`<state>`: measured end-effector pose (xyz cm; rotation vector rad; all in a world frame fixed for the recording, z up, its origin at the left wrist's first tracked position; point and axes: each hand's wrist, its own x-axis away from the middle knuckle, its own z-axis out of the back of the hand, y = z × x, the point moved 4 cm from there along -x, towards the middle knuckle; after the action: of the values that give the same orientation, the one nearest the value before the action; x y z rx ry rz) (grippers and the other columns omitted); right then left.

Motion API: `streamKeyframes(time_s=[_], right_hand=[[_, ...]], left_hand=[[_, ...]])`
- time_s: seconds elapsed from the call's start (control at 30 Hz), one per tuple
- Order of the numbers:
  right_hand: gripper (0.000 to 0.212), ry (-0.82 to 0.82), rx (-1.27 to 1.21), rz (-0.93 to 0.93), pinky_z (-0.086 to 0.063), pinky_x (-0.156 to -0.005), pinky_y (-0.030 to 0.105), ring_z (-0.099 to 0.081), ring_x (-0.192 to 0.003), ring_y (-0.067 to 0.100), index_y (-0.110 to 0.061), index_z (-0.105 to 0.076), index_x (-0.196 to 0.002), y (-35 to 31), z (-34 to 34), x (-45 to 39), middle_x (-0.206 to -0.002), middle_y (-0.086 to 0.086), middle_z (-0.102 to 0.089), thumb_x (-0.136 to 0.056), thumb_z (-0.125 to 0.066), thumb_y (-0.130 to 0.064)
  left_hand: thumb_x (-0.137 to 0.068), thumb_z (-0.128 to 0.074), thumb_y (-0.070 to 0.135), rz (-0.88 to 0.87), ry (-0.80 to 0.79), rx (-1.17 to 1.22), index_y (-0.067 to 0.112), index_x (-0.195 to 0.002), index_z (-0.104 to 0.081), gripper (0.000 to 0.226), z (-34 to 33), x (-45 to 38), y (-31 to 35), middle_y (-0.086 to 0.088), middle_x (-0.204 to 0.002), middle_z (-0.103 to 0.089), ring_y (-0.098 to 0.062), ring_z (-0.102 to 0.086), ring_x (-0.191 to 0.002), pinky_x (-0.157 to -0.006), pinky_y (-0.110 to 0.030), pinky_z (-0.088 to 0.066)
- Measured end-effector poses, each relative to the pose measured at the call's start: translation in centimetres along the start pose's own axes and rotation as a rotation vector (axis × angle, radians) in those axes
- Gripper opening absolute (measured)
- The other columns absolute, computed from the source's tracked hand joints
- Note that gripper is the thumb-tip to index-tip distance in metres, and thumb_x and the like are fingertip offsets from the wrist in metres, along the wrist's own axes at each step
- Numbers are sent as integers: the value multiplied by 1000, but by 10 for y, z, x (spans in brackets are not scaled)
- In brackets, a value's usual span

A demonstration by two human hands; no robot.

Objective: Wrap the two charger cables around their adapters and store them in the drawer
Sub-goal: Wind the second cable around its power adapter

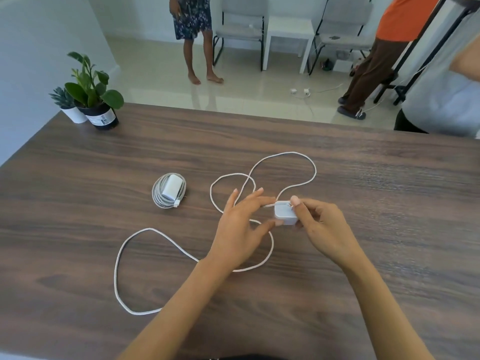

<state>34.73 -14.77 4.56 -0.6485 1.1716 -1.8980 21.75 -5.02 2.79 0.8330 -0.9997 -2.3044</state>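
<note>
- A dark wood-grain worktop (pixel 78 203) fills the view, with two potted plants (pixel 89 100) at its far left corner and a tiled floor with chairs beyond.
- One charger (pixel 169 190) already lies wound, its cable coiled around the adapter, left of centre.
- The second adapter (pixel 285 213) is pinched in the right hand (pixel 322 227), thumb on top, just above the surface.
- The left hand (pixel 241 229) is spread loosely, fingertips at the plug end; whether it actually grips the cable is hard to tell.
- The loose cable (pixel 124 255) sprawls in wide loops, so wrapping of this one has barely begun.
- Next, probably: take up the cable near the adapter and wind it round. No drawer is in view.
</note>
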Motion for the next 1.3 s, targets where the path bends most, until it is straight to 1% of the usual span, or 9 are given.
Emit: streamKeyframes(time_s=[0.1,0.27,0.4,0.57,0.87,1.03,1.1,1.2,1.3], right_hand=[[31,-35,-151,-24,-45,-60,10,-58,-55,0,-24,-69,-86,-5,-5,4,-58,-18,-66,-82,-47,-45],[40,-153,-373,-42,-50,-64,17,-67,-77,9,-5,-61,-110,-1,-16,8,-97,7,-73,-74,-66,-21],[26,-109,-355,-104,-49,-59,17,-65,-65,9,-4,-62,-109,-1,-27,7,-83,8,-74,-85,-63,-15],[17,-69,-363,-111,-47,-55,16,-60,-59,6,-11,-63,-106,-5,-39,9,-75,2,-72,-89,-60,-13],[33,-75,-338,18,-49,-65,20,-63,-66,5,-26,-51,-118,-25,-48,8,-81,0,-74,-90,-59,-10],[35,-61,-207,96,-48,-73,31,-62,-67,7,-32,-51,-124,-25,-39,3,-75,3,-72,-89,-53,-35],[32,-61,-176,158,-46,-75,28,-61,-78,5,-37,-52,-126,-25,-31,-6,-91,3,-69,-94,-47,-36],[39,-257,-114,232,-45,-90,21,-52,-118,10,-45,-48,-130,-32,-32,-22,-128,-8,-55,-98,-45,-22],[57,-484,-121,236,-35,-108,34,-29,-139,7,-39,-47,-134,-42,-48,-34,-143,-14,-42,-89,-48,-3]], left_hand=[[-80,-73,28,116,-27,84,28,-109,-65,30,7,0,0,34,-109,-57,11,-40,-126,-115,-19,-9],[-80,-72,32,180,-38,158,37,-111,-63,32,22,0,-2,46,-103,-55,19,-43,-116,-113,-46,-26],[-73,-78,36,168,104,88,26,-120,-59,52,32,5,-8,15,-126,-56,3,-49,-119,-106,-28,-37],[-67,-82,34,307,190,125,24,-100,-66,38,40,12,-11,14,-102,-65,-2,-58,-92,-79,-5,-39],[-79,-75,20,373,56,401,20,-102,-71,24,50,5,-4,10,-93,-74,-5,-68,-90,-87,-25,-52],[-85,-68,15,415,-22,487,17,-107,-67,22,51,6,-4,1,-99,-72,-11,-67,-89,-85,-26,-53],[-87,-65,14,425,-73,520,17,-109,-65,22,55,8,-3,-2,-102,-71,-12,-66,-91,-87,-26,-53],[-89,-60,13,412,-176,619,14,-111,-63,22,63,14,3,0,-97,-70,-11,-67,-91,-89,-29,-53],[-90,-58,11,364,-251,629,10,-111,-63,22,72,17,10,6,-95,-70,-8,-65,-92,-89,-26,-52]])
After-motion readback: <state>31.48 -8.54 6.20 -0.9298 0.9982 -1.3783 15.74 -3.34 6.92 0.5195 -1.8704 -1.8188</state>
